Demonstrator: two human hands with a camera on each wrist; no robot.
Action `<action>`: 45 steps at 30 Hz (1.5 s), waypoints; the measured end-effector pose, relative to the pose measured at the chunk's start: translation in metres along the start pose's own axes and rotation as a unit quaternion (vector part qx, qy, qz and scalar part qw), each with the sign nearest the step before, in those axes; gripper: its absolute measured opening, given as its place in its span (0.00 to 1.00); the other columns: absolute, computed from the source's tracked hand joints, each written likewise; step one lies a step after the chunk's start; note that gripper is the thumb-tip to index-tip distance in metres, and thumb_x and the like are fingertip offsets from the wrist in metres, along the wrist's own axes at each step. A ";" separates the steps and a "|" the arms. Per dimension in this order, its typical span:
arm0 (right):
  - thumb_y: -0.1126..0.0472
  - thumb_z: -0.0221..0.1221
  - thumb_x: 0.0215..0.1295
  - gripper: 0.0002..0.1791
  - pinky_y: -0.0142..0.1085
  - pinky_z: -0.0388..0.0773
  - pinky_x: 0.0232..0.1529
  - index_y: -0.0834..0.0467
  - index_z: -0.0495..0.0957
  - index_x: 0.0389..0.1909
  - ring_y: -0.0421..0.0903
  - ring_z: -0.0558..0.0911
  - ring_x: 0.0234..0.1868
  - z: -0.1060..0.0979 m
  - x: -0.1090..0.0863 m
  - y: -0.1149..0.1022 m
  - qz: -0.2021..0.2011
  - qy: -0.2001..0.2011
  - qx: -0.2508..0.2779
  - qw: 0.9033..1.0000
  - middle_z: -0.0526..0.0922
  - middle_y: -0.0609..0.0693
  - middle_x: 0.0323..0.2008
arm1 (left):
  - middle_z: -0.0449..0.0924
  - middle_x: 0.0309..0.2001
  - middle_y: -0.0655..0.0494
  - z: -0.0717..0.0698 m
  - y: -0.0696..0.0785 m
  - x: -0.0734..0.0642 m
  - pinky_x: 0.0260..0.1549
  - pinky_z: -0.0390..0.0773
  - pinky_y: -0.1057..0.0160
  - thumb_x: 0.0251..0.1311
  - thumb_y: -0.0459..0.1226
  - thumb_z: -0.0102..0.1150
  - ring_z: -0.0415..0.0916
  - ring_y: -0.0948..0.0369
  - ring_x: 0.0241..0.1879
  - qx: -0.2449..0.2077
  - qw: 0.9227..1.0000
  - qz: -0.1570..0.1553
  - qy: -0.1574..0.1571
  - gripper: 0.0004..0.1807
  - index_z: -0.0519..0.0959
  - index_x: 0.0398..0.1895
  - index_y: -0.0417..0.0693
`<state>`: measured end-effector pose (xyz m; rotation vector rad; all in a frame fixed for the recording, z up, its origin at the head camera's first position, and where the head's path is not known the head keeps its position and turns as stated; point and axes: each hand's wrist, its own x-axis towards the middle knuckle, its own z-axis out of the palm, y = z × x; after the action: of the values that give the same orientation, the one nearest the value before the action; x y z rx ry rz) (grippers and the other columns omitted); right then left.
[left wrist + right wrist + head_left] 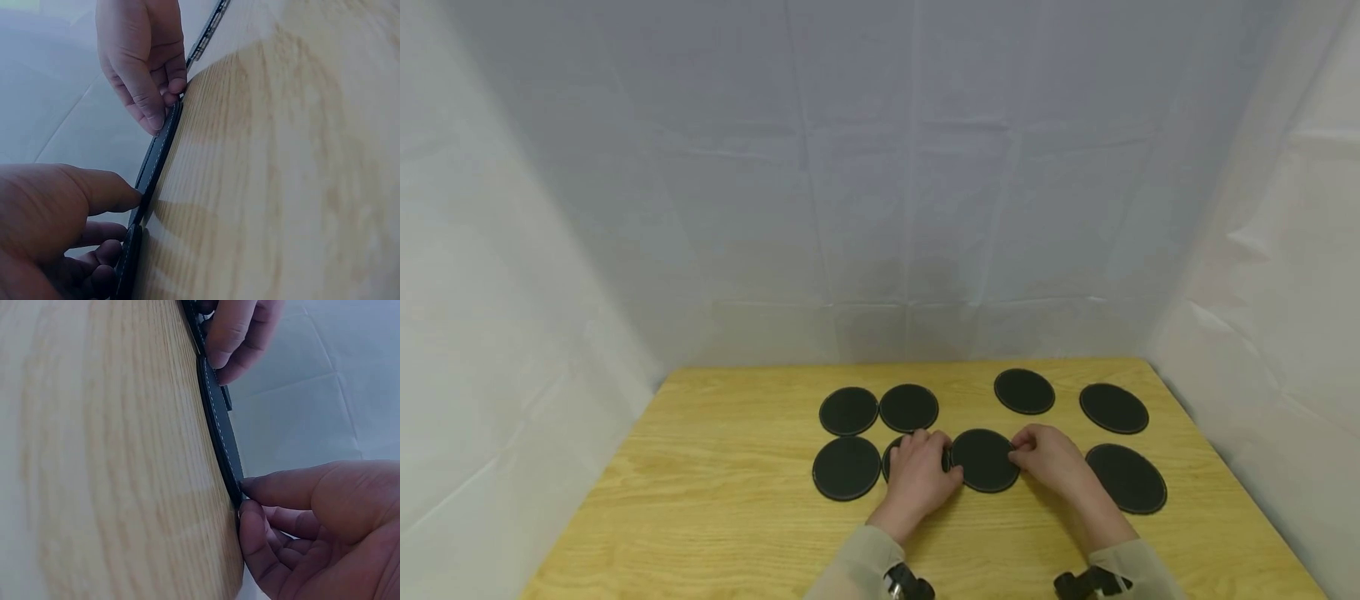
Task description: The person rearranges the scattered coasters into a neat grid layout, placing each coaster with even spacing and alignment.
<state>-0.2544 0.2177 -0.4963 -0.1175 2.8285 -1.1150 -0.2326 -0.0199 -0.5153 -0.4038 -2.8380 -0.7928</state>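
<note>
The right hand pinches the black disc on the counter in a narrow grip, the left hand rests loosely over the neighbouring disc, and uneven pushing could overlap their rims.

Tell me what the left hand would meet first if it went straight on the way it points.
Probably the flat, round, black leather-like disc just beyond the fingertips of the left hand, on the yellowish wooden table. The hand's height is hard to judge, so it might pass above.
</note>
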 end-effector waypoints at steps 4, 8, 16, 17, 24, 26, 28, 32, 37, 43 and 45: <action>0.64 0.69 0.74 0.11 0.50 0.82 0.45 0.66 0.85 0.50 0.47 0.83 0.39 0.000 0.000 0.001 -0.003 0.003 -0.001 1.000 0.86 0.51 0.40 | 0.82 0.50 0.53 0.000 0.001 0.000 0.43 0.68 0.54 0.66 0.44 0.78 0.74 0.53 0.46 -0.002 1.000 -0.001 0.000 0.18 0.88 0.55 0.49; 0.64 0.69 0.73 0.11 0.51 0.82 0.45 0.65 0.85 0.51 0.48 0.83 0.40 0.001 0.001 0.002 -0.005 0.003 -0.001 1.000 0.86 0.51 0.40 | 0.82 0.51 0.52 0.000 0.001 0.000 0.44 0.68 0.53 0.66 0.44 0.78 0.74 0.52 0.47 -0.007 1.000 -0.003 0.000 0.18 0.88 0.55 0.49; 0.64 0.70 0.73 0.11 0.52 0.82 0.47 0.65 0.85 0.51 0.49 0.84 0.42 0.001 0.002 0.002 -0.002 0.002 -0.003 1.000 0.86 0.52 0.41 | 0.82 0.50 0.53 0.001 0.000 0.001 0.44 0.68 0.53 0.66 0.44 0.78 0.74 0.52 0.47 -0.003 1.000 0.001 0.004 0.17 0.88 0.54 0.48; 0.64 0.70 0.74 0.12 0.52 0.82 0.47 0.65 0.85 0.51 0.49 0.84 0.42 0.000 0.002 0.002 -0.002 0.000 -0.001 1.000 0.86 0.52 0.41 | 0.82 0.50 0.52 0.001 0.000 0.001 0.44 0.69 0.52 0.66 0.44 0.78 0.75 0.51 0.47 -0.004 1.000 0.001 0.003 0.17 0.88 0.54 0.48; 0.62 0.67 0.77 0.17 0.52 0.84 0.48 0.70 0.83 0.59 0.49 0.86 0.42 -0.009 0.002 0.006 -0.003 -0.007 0.021 1.000 0.88 0.54 0.44 | 0.84 0.44 0.54 -0.007 0.002 0.004 0.52 0.78 0.48 0.70 0.44 0.75 0.79 0.51 0.47 -0.026 1.000 0.003 -0.001 0.18 0.87 0.57 0.45; 0.61 0.66 0.79 0.20 0.52 0.84 0.47 0.71 0.81 0.61 0.49 0.87 0.40 -0.016 0.003 0.006 -0.004 -0.002 0.019 1.000 0.88 0.55 0.44 | 0.84 0.43 0.54 -0.011 0.004 0.008 0.50 0.79 0.49 0.71 0.43 0.75 0.79 0.52 0.45 -0.040 0.999 0.006 -0.002 0.19 0.87 0.59 0.44; 0.61 0.66 0.79 0.22 0.51 0.84 0.46 0.73 0.80 0.64 0.49 0.87 0.38 -0.023 0.006 0.006 -0.005 0.006 0.016 1.000 0.88 0.56 0.45 | 0.84 0.43 0.53 -0.014 0.007 0.014 0.49 0.80 0.50 0.72 0.43 0.74 0.79 0.52 0.44 -0.053 0.999 0.009 -0.003 0.20 0.86 0.60 0.43; 0.59 0.65 0.80 0.25 0.47 0.83 0.39 0.74 0.77 0.67 0.49 0.86 0.35 -0.039 0.012 0.009 -0.001 0.022 0.002 1.000 0.87 0.58 0.44 | 0.86 0.47 0.50 -0.019 0.015 0.029 0.53 0.80 0.46 0.74 0.44 0.72 0.81 0.49 0.48 -0.066 0.998 0.006 -0.009 0.22 0.85 0.64 0.43; 0.59 0.64 0.81 0.28 0.49 0.83 0.40 0.76 0.75 0.68 0.49 0.87 0.34 -0.053 0.022 0.020 0.001 0.037 -0.019 0.999 0.88 0.60 0.43 | 0.87 0.52 0.49 -0.015 0.029 0.052 0.60 0.78 0.40 0.75 0.44 0.71 0.82 0.46 0.54 -0.061 0.998 0.004 -0.013 0.22 0.85 0.65 0.44; 0.58 0.63 0.82 0.31 0.59 0.83 0.51 0.78 0.71 0.71 0.52 0.88 0.37 -0.062 0.035 0.030 0.006 0.050 -0.035 0.998 0.88 0.65 0.47 | 0.88 0.51 0.50 0.000 0.040 0.072 0.57 0.80 0.43 0.76 0.43 0.69 0.84 0.49 0.52 -0.054 0.998 0.009 -0.010 0.19 0.86 0.62 0.43; 0.58 0.63 0.82 0.31 0.59 0.83 0.52 0.78 0.71 0.72 0.54 0.88 0.38 -0.063 0.039 0.033 0.012 0.053 -0.037 0.998 0.88 0.67 0.49 | 0.88 0.50 0.49 0.005 0.041 0.077 0.56 0.81 0.44 0.75 0.42 0.69 0.84 0.48 0.51 -0.054 0.998 0.007 -0.008 0.19 0.86 0.62 0.42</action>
<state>-0.3015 0.2806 -0.4756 -0.0321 2.9568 -1.0435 -0.2932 0.0330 -0.4817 -0.4469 -2.8112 -0.9467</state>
